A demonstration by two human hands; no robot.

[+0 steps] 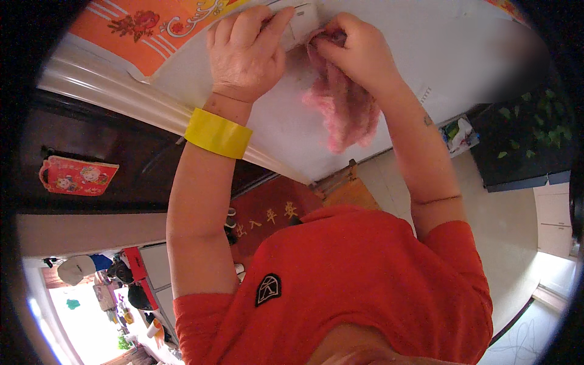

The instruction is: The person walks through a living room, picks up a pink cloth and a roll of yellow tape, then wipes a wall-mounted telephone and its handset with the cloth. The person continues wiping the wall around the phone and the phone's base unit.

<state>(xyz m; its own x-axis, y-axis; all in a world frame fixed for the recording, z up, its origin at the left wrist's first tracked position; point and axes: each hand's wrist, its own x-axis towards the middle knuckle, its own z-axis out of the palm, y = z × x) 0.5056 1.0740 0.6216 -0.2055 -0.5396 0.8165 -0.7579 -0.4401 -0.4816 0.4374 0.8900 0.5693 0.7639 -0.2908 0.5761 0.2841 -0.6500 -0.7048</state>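
Note:
Up on the white wall is a small white plastic fitting (305, 20), perhaps a switch or socket plate, partly cut off by the top edge. My left hand (246, 52) is against its left side, back towards me, fingers bent and index finger reaching over it. Whether those fingers grip anything is hidden. A wide yellow band (218, 133) circles my left forearm. My right hand (360, 52) pinches a fluffy pink cloth (346, 109) between thumb and fingers, close to the fitting's right side. The cloth's lower part hangs down along the wall.
An orange flowered poster (150, 32) is on the wall at left, beside a pale door frame (114, 96). A red decoration (80, 175) hangs on the dark door (137, 132). Below lie a red mat (269, 214) bearing writing and a wooden seat (351, 196). Caps (77, 269) hang at lower left.

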